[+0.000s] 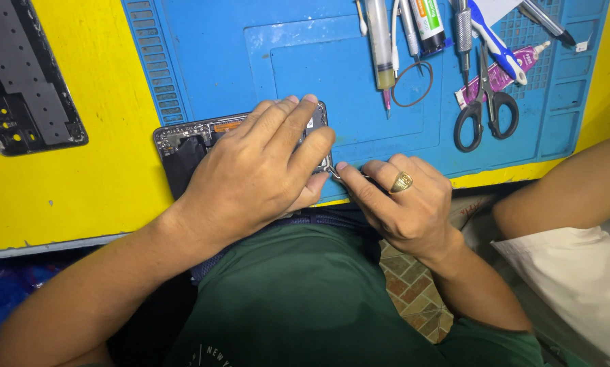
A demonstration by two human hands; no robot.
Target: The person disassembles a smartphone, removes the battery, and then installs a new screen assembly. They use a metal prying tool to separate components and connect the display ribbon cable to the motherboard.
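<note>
An opened black phone (182, 146) lies back-off on the blue work mat (305, 61), its inner boards showing at the left end. My left hand (257, 170) lies flat over most of it, fingers spread toward the far corner, pressing it down. My right hand (400, 200), with a gold ring, pinches a thin metal tool, probably tweezers (333, 171), whose tip touches the phone's near right corner. Most of the tool is hidden by my fingers.
Black scissors (485, 112), a syringe (381, 47), tubes, pens and a wire loop (412, 85) lie at the mat's far right. Another open device shell (26, 81) rests on the yellow table (80, 183) at left. Another person's arm (563, 197) reaches in from the right.
</note>
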